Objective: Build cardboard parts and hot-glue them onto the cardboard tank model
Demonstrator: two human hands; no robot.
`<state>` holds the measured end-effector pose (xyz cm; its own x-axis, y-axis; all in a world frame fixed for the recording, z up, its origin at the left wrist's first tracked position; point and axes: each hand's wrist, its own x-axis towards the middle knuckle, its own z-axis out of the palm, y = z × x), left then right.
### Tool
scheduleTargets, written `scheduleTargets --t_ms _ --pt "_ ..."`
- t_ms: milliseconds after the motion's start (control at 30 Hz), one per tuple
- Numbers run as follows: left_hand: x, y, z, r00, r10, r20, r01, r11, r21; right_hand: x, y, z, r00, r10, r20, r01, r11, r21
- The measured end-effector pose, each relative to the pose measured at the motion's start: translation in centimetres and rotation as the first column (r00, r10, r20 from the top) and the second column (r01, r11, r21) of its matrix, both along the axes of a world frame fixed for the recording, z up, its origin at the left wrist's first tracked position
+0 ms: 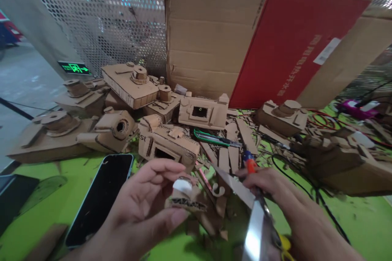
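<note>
In our head view, our left hand [147, 208] holds a small cardboard piece [186, 200] with a white patch, beside a phone [99, 200]. Our right hand [272, 189] is near a silvery blade [254, 228]. Cardboard models [167, 140], scraps [245, 132] and a green cutter [214, 137] lie beyond on the green table [171, 244].

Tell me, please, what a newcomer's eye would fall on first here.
Probably the big red panel on the cardboard behind the table. Next, perhaps, the cardboard models crowded below and left of it. Up close, the blade gleams by the right hand.
</note>
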<state>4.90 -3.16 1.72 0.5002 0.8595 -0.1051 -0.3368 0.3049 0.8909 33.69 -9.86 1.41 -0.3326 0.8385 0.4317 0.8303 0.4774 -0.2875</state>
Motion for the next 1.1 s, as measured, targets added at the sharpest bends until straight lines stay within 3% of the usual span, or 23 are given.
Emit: scheduleTargets --t_ms 200,333,467,600,933,1033,1100 --pt "1.1 -0.2 0.7 0.988 0.157 -0.013 -0.158 0.985 -0.064 -0.7 1.0 0.4 0.995 0.022 0.098 -0.028 0.998 0.055" --pt "1.6 -0.5 1.1 0.965 0.221 -0.144 -0.241 0.961 -0.137 -0.9 1.0 0.2 0.990 0.027 0.141 -0.037 0.997 0.069" --pt "1.3 -0.5 0.4 0.955 0.197 -0.220 -0.222 0.970 -0.094 -0.6 0.7 -0.4 0.990 0.037 0.139 -0.041 0.999 0.022" --pt "1.1 -0.4 -0.3 0.967 0.164 -0.196 -0.180 0.981 -0.066 -0.3 0.6 -0.8 0.990 0.045 0.134 -0.046 0.999 0.004" --pt "1.7 -0.7 0.2 0.971 0.166 -0.169 -0.188 0.975 -0.120 -0.4 0.3 -0.9 0.988 0.045 0.146 -0.057 0.995 0.078" --pt "1.7 -0.8 0.3 0.980 0.147 -0.132 -0.167 0.973 -0.159 -0.3 -0.1 -1.4 0.992 0.001 0.125 -0.017 0.992 0.127" --pt "1.6 -0.8 0.3 0.974 0.180 -0.137 -0.196 0.974 -0.111 -0.1 -0.2 -1.6 0.995 -0.038 0.091 0.030 0.996 0.086"
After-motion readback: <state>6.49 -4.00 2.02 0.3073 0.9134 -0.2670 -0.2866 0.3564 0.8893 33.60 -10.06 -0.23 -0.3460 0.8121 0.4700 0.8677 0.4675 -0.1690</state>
